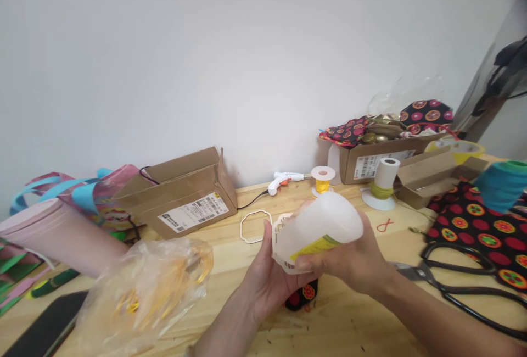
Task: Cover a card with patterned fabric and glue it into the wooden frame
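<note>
My right hand (356, 263) is wrapped round a translucent white bottle (323, 218) with a yellow-green label. The bottle is tilted, its broad base up toward the right and its other end down at the left, hidden from me. My left hand (263, 285) grips a thin, pale plate with cut-out slots (280, 250), which lies against the bottle's lower end. Whether the two touch, I cannot tell. Beneath the hands is a small black patterned fabric piece (302, 295). A pale scalloped frame (251, 228) lies flat on the table just beyond my left hand.
Black-handled scissors (436, 280) and patterned black fabric (481, 230) are at the right. A white glue gun (286, 181) and thread spools (323, 181) stand near the wall. At the left are a cardboard box (185, 195), a plastic bag (144, 291) and a phone (45, 324).
</note>
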A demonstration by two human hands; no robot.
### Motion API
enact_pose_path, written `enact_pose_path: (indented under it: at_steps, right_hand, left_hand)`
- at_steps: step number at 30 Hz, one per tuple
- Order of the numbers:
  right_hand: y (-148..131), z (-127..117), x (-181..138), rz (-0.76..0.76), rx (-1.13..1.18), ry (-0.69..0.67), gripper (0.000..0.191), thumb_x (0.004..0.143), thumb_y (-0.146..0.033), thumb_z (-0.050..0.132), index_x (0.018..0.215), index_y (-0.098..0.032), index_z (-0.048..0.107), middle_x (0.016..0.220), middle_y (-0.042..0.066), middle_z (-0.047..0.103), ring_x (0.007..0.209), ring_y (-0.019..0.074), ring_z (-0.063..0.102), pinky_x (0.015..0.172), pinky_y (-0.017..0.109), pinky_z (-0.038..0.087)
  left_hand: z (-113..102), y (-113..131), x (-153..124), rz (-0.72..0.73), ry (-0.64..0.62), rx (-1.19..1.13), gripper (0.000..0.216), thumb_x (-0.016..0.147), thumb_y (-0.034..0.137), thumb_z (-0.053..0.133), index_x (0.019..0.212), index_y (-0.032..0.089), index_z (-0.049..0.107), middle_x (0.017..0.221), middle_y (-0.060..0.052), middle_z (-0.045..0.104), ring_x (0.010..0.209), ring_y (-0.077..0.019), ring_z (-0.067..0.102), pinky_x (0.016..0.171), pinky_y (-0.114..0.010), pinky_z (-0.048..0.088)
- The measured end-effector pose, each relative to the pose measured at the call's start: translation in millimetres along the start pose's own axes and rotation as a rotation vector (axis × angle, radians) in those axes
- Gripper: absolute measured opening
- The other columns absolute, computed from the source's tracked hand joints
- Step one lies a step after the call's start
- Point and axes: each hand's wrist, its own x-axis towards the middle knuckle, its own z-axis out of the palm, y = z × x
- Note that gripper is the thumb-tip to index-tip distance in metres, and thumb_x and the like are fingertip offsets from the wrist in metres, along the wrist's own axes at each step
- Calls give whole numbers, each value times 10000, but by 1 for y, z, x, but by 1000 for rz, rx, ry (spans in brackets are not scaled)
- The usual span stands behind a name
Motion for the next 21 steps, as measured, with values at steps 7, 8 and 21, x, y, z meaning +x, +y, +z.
enact_pose_path:
  at_steps: [7,8,21]
  right_hand:
    - [0,-1,1,-17,-24,-11,262,487,-84,758,675,-220,637,641,-31,654,596,177,618,550,258,536]
    - [0,-1,1,-12,-23,-18,268,487,-94,760,691,-221,642,648,-29,657,594,179,618,546,261,536]
    - [-1,-4,2,-4,-28,-80,326,486,-86,763,762,-227,661,699,-30,668,638,181,619,602,274,524]
  left_hand:
    - [1,1,0,5,-26,-20,722,783,613,207,1210,86,452,1098,-166,616,1041,-277,540,832,-359,394]
    - [0,2,0,11,-26,-28,711,785,609,214,1202,89,462,1094,-162,620,1041,-275,541,832,-356,397]
    - [1,4,0,20,33,-65,651,765,612,298,1115,118,536,1049,-140,641,986,-285,572,779,-363,436]
